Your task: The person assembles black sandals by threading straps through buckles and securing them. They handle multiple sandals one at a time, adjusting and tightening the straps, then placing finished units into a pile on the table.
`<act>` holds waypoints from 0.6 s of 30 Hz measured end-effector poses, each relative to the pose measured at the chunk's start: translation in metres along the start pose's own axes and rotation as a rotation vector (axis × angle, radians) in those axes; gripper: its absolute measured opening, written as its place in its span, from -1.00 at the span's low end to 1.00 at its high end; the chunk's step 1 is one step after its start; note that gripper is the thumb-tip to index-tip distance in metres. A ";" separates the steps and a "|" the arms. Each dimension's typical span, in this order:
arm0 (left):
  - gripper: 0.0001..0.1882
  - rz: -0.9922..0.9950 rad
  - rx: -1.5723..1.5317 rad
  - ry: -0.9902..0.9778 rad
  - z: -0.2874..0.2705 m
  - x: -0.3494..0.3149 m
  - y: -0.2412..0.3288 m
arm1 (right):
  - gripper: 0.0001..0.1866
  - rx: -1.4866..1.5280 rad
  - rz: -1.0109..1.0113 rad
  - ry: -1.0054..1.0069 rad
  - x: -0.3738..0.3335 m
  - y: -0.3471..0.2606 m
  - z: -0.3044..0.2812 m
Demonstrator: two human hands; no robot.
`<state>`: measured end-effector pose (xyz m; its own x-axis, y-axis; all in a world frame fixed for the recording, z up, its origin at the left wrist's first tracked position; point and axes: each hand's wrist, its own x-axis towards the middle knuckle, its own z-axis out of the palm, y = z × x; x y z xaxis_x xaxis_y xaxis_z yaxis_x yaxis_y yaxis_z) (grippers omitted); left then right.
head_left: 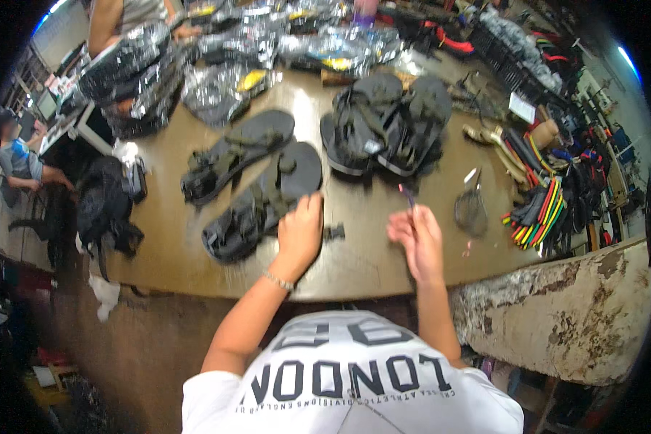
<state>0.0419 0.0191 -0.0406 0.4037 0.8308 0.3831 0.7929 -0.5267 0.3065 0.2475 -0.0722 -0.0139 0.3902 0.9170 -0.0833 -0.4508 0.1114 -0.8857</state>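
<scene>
Sandal [265, 205] partly behind left hand [301, 230], blurred item [410, 197] in right hand [419, 237]

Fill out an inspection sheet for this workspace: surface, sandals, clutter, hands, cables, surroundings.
Surface: brown table, shiny with glare.
Sandals: near sandal and far sandal side by side; sandal pile to their right.
Clutter: clear-wrapped packs along the back; coloured strips at right.
Hands: left hand touches the near sandal's edge; right hand holds a slim item, kind unclear.
Cables: nothing seen for certain.
Surroundings: seated person at left; flaking ledge at right.
</scene>
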 end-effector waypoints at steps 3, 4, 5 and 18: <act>-0.78 -0.079 -0.126 0.028 0.007 0.002 -0.001 | -0.75 0.133 -0.005 -0.181 -0.010 0.038 0.043; -0.78 -0.109 -0.226 0.002 0.007 0.003 -0.002 | -0.75 0.100 -0.021 -0.157 -0.006 0.050 0.056; -0.78 -0.130 -0.318 -0.004 0.003 0.002 -0.004 | -0.76 -0.053 -0.017 -0.092 -0.005 0.057 0.063; -0.71 -0.042 -0.518 -0.020 -0.036 -0.050 0.016 | -0.79 -0.245 -0.054 -0.070 -0.001 0.070 0.063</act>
<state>0.0182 -0.0373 -0.0233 0.3891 0.8538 0.3458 0.4809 -0.5084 0.7143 0.1650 -0.0411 -0.0466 0.3481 0.9374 -0.0088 -0.2196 0.0724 -0.9729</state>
